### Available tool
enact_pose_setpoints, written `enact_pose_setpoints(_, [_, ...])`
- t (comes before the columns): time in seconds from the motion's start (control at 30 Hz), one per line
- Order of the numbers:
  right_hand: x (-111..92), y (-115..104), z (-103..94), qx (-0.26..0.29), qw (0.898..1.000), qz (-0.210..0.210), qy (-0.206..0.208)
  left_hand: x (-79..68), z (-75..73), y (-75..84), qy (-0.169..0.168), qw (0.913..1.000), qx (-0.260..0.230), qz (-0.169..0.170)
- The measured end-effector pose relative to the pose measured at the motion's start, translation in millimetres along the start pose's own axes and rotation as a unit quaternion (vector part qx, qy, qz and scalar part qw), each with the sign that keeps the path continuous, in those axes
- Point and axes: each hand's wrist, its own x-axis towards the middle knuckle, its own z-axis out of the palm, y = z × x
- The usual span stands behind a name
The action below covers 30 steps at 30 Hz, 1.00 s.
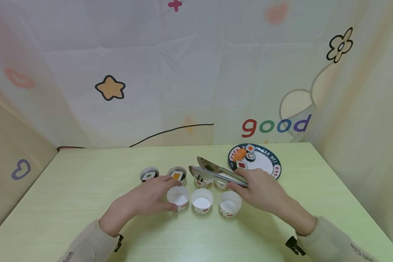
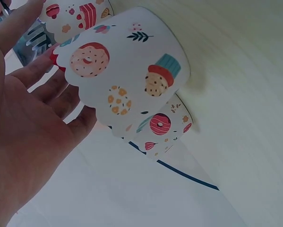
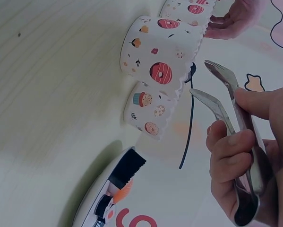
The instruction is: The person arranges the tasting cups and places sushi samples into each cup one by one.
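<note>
My right hand [image 1: 262, 187] grips metal tongs [image 1: 221, 174], whose tips stand apart over the back row of paper cups with nothing between them. My left hand [image 1: 147, 194] is beside the front-left paper cup [image 1: 178, 197], its fingers loosely spread right at the scalloped rim. In the left wrist view that cup [image 2: 127, 66] shows donut and cupcake prints. At the back left, one cup holds a sushi piece with a green centre [image 1: 149, 175]. The cup beside it holds a sushi piece with an orange-yellow top [image 1: 177, 175]. The tongs partly hide two more back cups.
Two white paper cups, one in the middle [image 1: 202, 201] and one at right [image 1: 230, 204], complete the front row. Back right, a round plate [image 1: 265, 162] with a dark patterned rim bears several sushi pieces, including an orange one [image 1: 239, 154]. A printed curtain hangs behind the table.
</note>
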Motion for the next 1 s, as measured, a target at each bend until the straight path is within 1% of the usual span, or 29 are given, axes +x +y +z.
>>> enact_pose_setpoints(0.27, [-0.7,6.1,-4.9,-0.008,1.000,0.009,0.000,-1.7,-1.1,-0.6,-0.003,1.0000,-0.004,0.005])
enact_pose_setpoints(0.53, [-1.3,9.8,-6.3,0.004,1.000,0.025,-0.012,-4.0,-1.0,-1.2,-0.004,0.9998,-0.013,0.012])
enact_pose_setpoints(0.83, [-0.3,12.4,-6.5,0.003,0.999,0.032,-0.011,-3.2,-0.8,0.3,-0.006,0.9997,-0.023,0.003])
enact_pose_setpoints(1.0, [-1.0,14.2,-7.8,0.004,0.999,0.040,-0.015,-0.7,-0.7,0.8,-0.014,0.9997,-0.022,-0.002])
